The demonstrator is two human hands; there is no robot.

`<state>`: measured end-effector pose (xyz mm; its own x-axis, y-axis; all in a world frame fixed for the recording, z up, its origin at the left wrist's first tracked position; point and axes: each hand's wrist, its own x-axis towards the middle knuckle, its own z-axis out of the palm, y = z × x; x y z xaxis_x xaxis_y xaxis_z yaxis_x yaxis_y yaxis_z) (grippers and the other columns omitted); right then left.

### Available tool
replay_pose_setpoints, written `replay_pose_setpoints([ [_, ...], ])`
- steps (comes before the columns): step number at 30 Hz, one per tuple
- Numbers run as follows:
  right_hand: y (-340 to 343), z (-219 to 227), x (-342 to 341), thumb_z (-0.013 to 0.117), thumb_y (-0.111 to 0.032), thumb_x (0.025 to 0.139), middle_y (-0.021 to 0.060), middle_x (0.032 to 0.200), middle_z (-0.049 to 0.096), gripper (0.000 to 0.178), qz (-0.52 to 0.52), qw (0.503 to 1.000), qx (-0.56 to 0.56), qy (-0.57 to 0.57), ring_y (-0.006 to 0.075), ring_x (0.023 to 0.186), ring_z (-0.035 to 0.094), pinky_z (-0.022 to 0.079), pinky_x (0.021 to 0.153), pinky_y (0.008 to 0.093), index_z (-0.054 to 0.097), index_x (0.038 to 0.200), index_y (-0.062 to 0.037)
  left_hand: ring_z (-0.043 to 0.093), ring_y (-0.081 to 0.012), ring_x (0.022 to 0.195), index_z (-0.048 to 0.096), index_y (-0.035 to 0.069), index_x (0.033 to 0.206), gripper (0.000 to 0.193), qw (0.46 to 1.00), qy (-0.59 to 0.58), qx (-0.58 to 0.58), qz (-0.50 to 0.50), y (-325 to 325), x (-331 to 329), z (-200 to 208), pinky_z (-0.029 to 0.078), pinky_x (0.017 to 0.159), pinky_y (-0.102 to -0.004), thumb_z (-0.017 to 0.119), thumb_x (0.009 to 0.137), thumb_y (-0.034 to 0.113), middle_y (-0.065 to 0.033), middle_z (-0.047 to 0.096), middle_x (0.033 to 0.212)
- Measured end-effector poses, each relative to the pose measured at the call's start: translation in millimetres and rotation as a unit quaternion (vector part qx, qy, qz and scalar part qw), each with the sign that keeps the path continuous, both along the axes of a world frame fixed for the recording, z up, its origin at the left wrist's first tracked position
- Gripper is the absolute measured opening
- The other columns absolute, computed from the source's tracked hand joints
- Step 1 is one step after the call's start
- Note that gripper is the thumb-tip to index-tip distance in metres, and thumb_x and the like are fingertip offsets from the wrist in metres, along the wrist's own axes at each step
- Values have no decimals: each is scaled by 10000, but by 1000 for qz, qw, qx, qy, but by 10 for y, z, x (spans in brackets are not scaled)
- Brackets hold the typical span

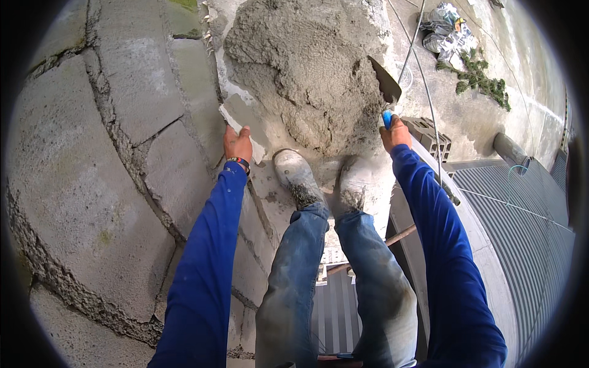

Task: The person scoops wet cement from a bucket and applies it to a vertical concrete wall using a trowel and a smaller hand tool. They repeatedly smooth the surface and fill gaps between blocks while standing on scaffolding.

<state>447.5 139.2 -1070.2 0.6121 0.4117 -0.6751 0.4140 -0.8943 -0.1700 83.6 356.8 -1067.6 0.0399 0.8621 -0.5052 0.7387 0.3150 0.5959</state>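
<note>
A pointed trowel (386, 83) with a blue handle is in my right hand (396, 134), its fingers wrapped round the handle. The dark blade lies at the right edge of a large heap of wet grey mortar (307, 67). My left hand (238, 145) grips the near end of a flat grey board (244, 118) with a pale edge, beside the block wall (110, 159). The board sits low, left of the mortar; its underside and my fingers beneath it are hidden.
My splattered boots stand on a narrow pale platform (282, 208) before the mortar. Corrugated roofing (515, 221) lies lower at right. Cables (423, 80) cross near my right hand. Hollow blocks (429, 136), a crumpled sack (451, 40) and green branches (481, 80) lie beyond.
</note>
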Motion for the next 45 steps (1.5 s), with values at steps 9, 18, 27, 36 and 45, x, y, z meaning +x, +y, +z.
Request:
replay_pose_setpoints([
  [9,-37,10,-535,582,-129,852,259,913,684,276,160,981,-52,95,458,882,667,520,781,538,468,1093,-59,549,-457,1160,509,-40,1303,502,996,25,0,-89,158,619,-687,439,1000,-465,590,872,203,-273,572,1279],
  [18,1836,512,938,556,-146,900,159,817,658,138,495,858,72,-121,397,753,668,523,647,514,473,1006,-113,624,-453,999,461,83,1402,566,935,70,-65,-342,-134,1353,-249,492,893,-534,560,846,115,-243,668,1094],
  [27,1752,-99,224,552,-85,885,160,957,708,377,517,853,-65,-15,329,890,709,563,752,453,547,1256,-155,613,-450,1004,508,60,1345,444,958,-14,-76,-277,-579,937,422,495,904,-473,535,907,131,-211,642,1180],
  [36,50,376,-114,531,-176,935,110,1019,643,159,495,868,8,-46,306,956,668,539,777,458,516,1082,-118,554,-492,1089,530,-89,1206,419,996,46,-47,68,-1184,323,362,430,949,-502,596,908,198,-324,596,1153],
  [45,-341,-271,-97,680,-200,818,275,946,676,298,159,982,16,103,445,934,656,508,839,474,615,1052,-28,597,-466,1066,527,-52,1202,386,995,42,-54,-73,-902,1112,-122,460,930,-529,560,868,140,-301,635,1119],
])
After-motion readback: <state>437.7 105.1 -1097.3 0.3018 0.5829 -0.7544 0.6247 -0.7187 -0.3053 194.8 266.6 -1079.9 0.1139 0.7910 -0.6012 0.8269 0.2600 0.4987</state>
